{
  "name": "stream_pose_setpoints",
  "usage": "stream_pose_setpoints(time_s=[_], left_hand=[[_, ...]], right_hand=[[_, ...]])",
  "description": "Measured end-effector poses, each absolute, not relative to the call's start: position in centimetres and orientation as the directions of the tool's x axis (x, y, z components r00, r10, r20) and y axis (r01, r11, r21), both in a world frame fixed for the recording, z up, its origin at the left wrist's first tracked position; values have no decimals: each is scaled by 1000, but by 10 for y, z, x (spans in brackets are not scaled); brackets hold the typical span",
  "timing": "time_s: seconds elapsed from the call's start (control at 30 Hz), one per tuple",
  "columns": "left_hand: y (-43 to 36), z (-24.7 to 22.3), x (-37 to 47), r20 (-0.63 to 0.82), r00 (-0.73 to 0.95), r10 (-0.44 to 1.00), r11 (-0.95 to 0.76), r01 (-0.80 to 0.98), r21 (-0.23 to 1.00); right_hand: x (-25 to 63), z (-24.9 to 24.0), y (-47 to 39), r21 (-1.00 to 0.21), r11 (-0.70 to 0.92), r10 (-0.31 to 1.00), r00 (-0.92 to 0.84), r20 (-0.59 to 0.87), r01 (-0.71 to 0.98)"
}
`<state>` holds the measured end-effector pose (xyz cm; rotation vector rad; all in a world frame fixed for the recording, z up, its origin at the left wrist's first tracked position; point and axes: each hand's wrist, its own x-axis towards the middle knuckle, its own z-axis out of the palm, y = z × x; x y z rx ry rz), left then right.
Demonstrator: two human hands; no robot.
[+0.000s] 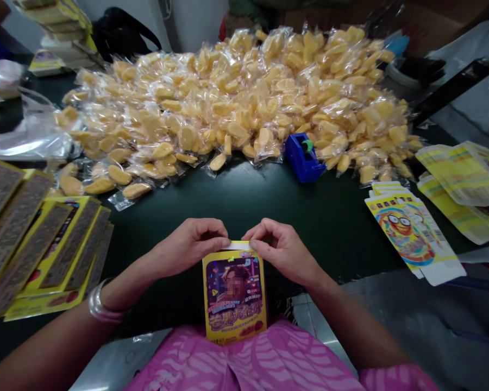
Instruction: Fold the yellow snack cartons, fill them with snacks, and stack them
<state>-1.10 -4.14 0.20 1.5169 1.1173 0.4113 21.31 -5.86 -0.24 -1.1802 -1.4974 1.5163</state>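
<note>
A yellow printed cardboard box (235,320) stands between my forearms, close to my lap, its picture side facing up toward me. Along its top edge runs a narrow white flap (240,245). My left hand (204,238) pinches the left end of that flap between thumb and fingers. At the right end, my right hand (275,244) does the same, thumb on the near side. The fingertips of the two hands are a short gap apart. Beyond them on the dark green table (228,201) sits a blue tape dispenser (303,157) with a green roll core.
A wide heap of yellow pieces in clear wrappers (228,103) covers the back of the table. Several yellow boxes (44,239) lean at the left. Flat yellow cartons (407,233) lie at the right, beside stacked yellow packaging sheets (464,179). Clear plastic (24,130) lies at far left.
</note>
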Motion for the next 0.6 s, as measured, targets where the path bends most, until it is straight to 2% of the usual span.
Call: stream_pose_setpoints(time_s=[0.13,0.27,0.33,0.4,0.5,0.6], left_hand=[[-41,0,-8,-283,469,837,41,462,886],[-46,3,-4,-113,451,885,-195,580,791],[-47,5,-5,-62,443,894,-238,589,773],[-50,4,-9,-101,412,905,-155,542,826],[-63,-5,-15,-213,299,930,70,425,902],[-88,-19,-15,-168,104,980,119,370,921]], right_hand=[[210,-6,-58,-984,-43,938,-332,-100,176],[207,-9,-57,-973,-2,946,-314,-76,229],[208,-9,-57,-978,-9,945,-318,-76,208],[212,-10,-60,-990,-50,936,-340,-92,131],[218,-17,-68,-989,-147,927,-352,-132,-16],[220,-30,-80,-971,-204,942,-297,-158,-128]])
